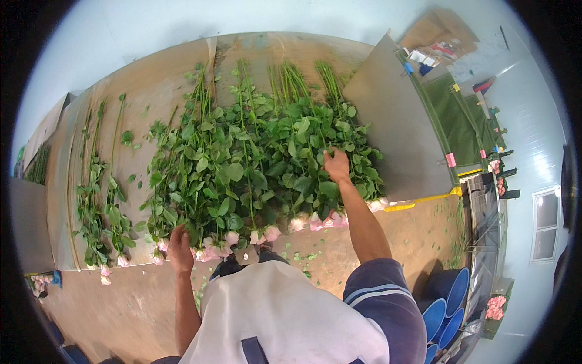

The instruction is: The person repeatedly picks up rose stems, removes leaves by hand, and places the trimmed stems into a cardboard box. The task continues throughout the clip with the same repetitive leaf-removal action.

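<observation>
A wide row of long-stemmed pale pink roses (218,245) lies on the table, blooms toward me and bare stem ends at the back. Over the right part of the leaves (291,155), my right hand (336,165) has its fingers curled round a rose stem, which the leaves partly hide. My left hand (180,249) is at the front edge of the row beside the left blooms, fingers stretched up against the leaves, with no stem visible in them. Farther left lie a few separate roses (97,218), their blooms hanging past the table edge.
A grey upright panel (394,121) borders the table (163,57) on the right, beside a green cloth rack (448,115). Blue buckets (448,291) stand at the lower right. Loose leaves (309,256) litter the floor. A cardboard box (439,30) is at the upper right.
</observation>
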